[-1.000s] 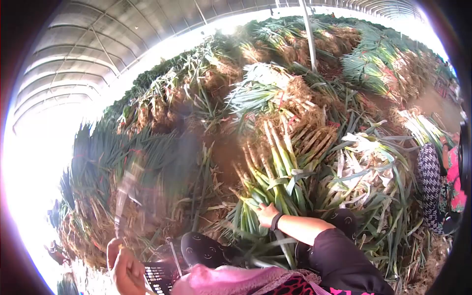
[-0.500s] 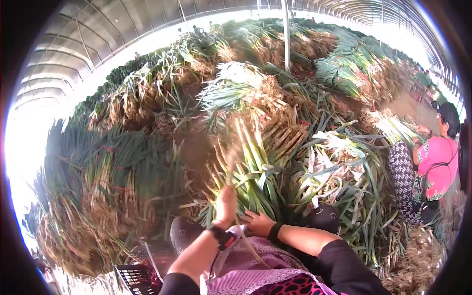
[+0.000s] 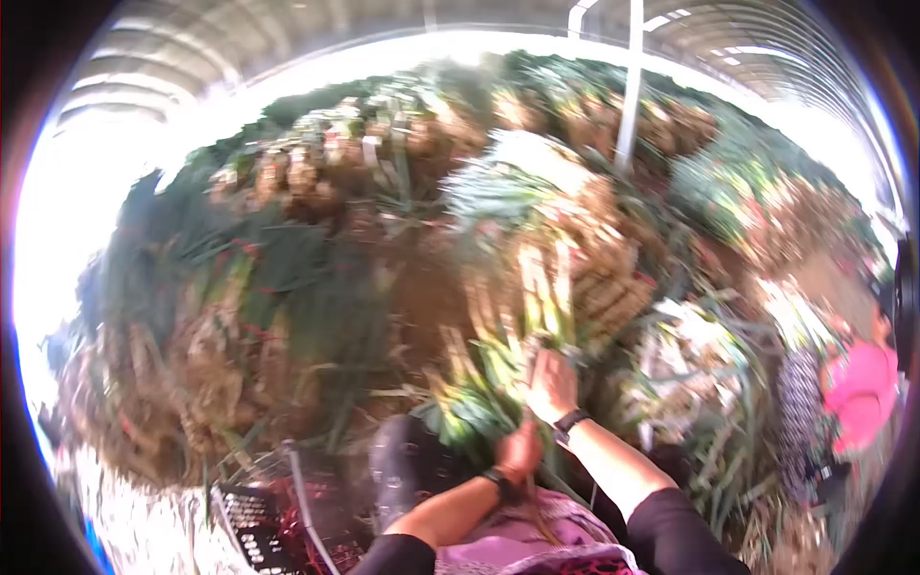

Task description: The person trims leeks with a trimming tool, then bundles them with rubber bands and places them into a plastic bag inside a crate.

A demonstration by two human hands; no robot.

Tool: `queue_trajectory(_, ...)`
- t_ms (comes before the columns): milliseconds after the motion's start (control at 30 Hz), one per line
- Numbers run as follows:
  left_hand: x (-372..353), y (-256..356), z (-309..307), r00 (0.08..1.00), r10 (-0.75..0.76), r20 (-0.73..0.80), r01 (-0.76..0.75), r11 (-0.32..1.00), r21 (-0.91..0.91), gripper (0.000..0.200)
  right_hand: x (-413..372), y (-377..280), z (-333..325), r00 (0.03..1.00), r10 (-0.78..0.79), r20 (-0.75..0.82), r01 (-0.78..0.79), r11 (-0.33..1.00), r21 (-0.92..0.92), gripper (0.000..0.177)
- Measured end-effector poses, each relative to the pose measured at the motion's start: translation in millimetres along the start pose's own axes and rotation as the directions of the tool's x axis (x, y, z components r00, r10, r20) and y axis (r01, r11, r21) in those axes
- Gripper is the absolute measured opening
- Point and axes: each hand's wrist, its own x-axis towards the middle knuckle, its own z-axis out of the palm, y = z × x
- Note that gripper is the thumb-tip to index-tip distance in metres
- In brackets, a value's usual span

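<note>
A bunch of long green onions [image 3: 494, 366] lies in front of my lap, white stalks pointing away and green leaves toward me. My right hand [image 3: 553, 385] is over the bunch, fingers curled near the stalks; blur hides what is between them. Just below and to its left, my left hand [image 3: 518, 450] is closed low by the leaves. A thin tan strip [image 3: 542, 525] runs from my left hand down to my lap. Both wrists wear dark bands.
Large piles of green onions [image 3: 220, 335] stand at left and farther ahead. Loose trimmed leaves [image 3: 685, 359] lie at right. A black crate [image 3: 254, 532] with red strands is at lower left. A person in pink [image 3: 853, 393] sits at far right. A white post [image 3: 630, 91] rises behind.
The view has swung left and blurred. My left hand has come down toward my lap, and my right hand has moved forward onto the bunch.
</note>
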Motion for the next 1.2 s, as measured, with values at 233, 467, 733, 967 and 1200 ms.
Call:
queue_trajectory(233,-13.6,-8.2,-8.3,0.990,0.025,-0.139,-0.041,0.993,-0.113,0.051,9.6,23.9,101.4,0.884,0.324,0.336,-0.301,0.946,-0.120,0.101)
queue_trajectory(467,-5.4,-35.9,2.9,0.975,0.012,-0.223,0.050,0.962,0.270,0.099,9.7,83.1,39.7,0.860,0.147,0.488,-0.430,0.724,0.539,0.109)
queue_trajectory(733,-34.2,-31.6,55.2,0.947,0.102,0.304,-0.261,0.795,0.548,0.113,-44.3,55.4,-153.6,0.768,-0.121,0.629,-0.630,-0.320,0.708,0.064)
queue_trajectory(967,-30.6,-30.5,30.6,0.958,0.092,0.270,-0.228,0.816,0.530,0.110,-81.3,10.9,-85.2,0.708,-0.176,0.684,-0.642,-0.563,0.520,0.049)
queue_trajectory(1200,-2.3,-14.5,-31.2,0.985,0.028,0.168,-0.088,0.929,0.360,0.053,-92.7,36.6,-35.4,0.639,-0.254,0.726,-0.694,-0.597,0.402,0.048)
